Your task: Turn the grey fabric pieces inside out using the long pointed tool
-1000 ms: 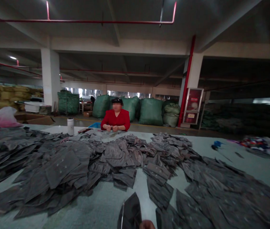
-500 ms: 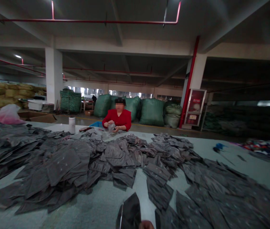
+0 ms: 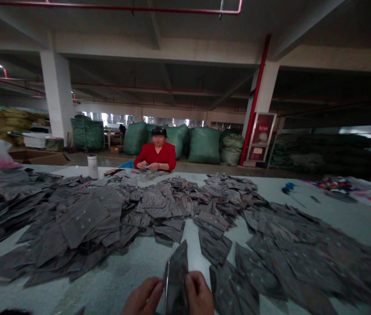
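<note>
At the bottom edge of the view both my hands hold one dark grey plastic bag [image 3: 176,273] upright over the table. My left hand [image 3: 143,296] grips its left edge and my right hand [image 3: 199,294] grips its right side, fingers closed on it. Just beyond lies a wide spread of several more grey bags [image 3: 113,218] covering the pale table [image 3: 139,271].
Across the table a person in a red top [image 3: 155,156] sits handling something small. A white cylinder container [image 3: 92,166] stands near the far edge. Green sacks [image 3: 205,145], a white pillar [image 3: 54,94] and a red pipe [image 3: 254,100] stand behind. Coloured items [image 3: 336,183] lie at the right.
The view has tilted down, so both my hands now show on the bag; before only a fingertip was seen. The person opposite lowered their hands to the table.
</note>
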A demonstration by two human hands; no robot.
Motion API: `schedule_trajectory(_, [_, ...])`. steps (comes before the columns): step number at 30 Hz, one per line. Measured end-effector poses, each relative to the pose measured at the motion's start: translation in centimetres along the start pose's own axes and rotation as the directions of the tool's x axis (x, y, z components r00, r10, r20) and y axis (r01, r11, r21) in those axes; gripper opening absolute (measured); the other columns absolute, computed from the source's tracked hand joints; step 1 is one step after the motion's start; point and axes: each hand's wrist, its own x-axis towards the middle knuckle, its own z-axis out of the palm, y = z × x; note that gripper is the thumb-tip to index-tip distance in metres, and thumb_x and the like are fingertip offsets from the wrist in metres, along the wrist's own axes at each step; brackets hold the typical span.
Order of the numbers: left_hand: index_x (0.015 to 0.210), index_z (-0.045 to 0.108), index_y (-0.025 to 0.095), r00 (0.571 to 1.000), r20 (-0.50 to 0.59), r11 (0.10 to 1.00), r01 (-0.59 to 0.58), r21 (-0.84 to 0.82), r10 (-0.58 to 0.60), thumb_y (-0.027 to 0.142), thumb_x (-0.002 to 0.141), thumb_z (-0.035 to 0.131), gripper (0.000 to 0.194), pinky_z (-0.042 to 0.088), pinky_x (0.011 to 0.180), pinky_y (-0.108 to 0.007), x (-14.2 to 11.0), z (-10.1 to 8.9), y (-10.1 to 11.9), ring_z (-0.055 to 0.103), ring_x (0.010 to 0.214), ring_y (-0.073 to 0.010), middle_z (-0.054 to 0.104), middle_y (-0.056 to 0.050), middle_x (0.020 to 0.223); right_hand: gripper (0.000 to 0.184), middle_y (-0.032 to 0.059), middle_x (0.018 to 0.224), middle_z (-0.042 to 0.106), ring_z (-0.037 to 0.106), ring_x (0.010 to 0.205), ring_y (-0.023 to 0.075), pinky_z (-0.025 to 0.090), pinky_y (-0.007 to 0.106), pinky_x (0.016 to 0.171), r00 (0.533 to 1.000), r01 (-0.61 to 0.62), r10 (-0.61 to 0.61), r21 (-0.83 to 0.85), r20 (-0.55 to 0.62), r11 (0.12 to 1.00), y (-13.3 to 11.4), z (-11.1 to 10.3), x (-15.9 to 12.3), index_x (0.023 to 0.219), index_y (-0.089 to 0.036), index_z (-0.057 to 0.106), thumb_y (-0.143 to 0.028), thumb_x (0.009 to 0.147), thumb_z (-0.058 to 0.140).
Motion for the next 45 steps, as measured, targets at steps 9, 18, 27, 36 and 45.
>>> schedule_trajectory(9, [0.084,0.063,0.016,0.978,0.085,0.595,0.183,-0.783,-0.189,0.039,0.069,0.06,0.028,0.047,0.074,-0.028,1.0,2.1,3.1,0.061,0.082,-0.0202,0.068,-0.007,0.081,0.016,0.0059,0.089,0.056,0.051,0.083,0.0188,0.042,0.03,0.074,0.87,0.486,-0.42,-0.306,0.259,0.818,-5.1,0.4,-2.2,0.081,-0.019,0.057,-0.015,0.081,0.042])
schedule_trajectory(18, [0.087,0.058,0.015,0.898,0.098,0.487,0.321,-0.812,-0.429,0.022,0.068,0.063,0.021,0.051,0.058,-0.028,1.2,1.5,0.3,0.065,0.062,-0.0186,0.068,-0.004,0.069,0.015,0.0065,0.095,0.056,0.05,0.092,0.0176,0.041,0.03,0.081,0.924,0.368,-0.325,-0.24,0.2,0.899,-2.8,-0.5,-3.7,0.09,-0.018,0.056,-0.017,0.081,0.044])
schedule_trajectory(27, [0.081,0.058,0.016,0.901,0.106,0.58,0.357,-0.732,-0.421,0.023,0.061,0.069,0.025,0.049,0.049,-0.026,1.2,1.0,-0.1,0.062,0.051,-0.0167,0.066,0.0,0.057,0.025,0.0078,0.099,0.061,0.055,0.092,0.0191,0.042,0.032,0.083,0.993,-0.056,0.063,-0.074,0.096,0.996,-0.2,-1.0,-2.2,0.1,-0.015,0.056,-0.026,0.081,0.044])
schedule_trajectory(36, [0.06,0.054,0.014,0.888,0.139,0.563,0.391,-0.728,-0.437,0.042,0.062,0.066,0.031,0.038,0.037,-0.02,3.3,2.1,1.9,0.049,0.034,-0.0098,0.055,0.002,0.042,0.025,0.0024,0.081,0.062,0.056,0.074,0.0158,0.044,0.023,0.066,0.955,-0.044,0.001,0.136,0.296,0.99,-2.8,0.2,-3.3,0.091,-0.015,0.061,-0.034,0.079,0.049])
schedule_trajectory(45, [0.094,0.059,0.016,0.929,0.195,0.508,0.339,-0.792,-0.315,0.036,0.074,0.053,0.029,0.048,0.067,-0.029,1.2,2.8,1.9,0.062,0.079,-0.0195,0.066,-0.008,0.089,0.055,0.002,0.056,0.056,0.051,0.053,0.0147,0.039,0.022,0.047,0.979,-0.197,0.181,0.231,0.089,0.953,-1.8,1.0,-0.6,0.075,-0.011,0.061,-0.058,0.08,0.032])
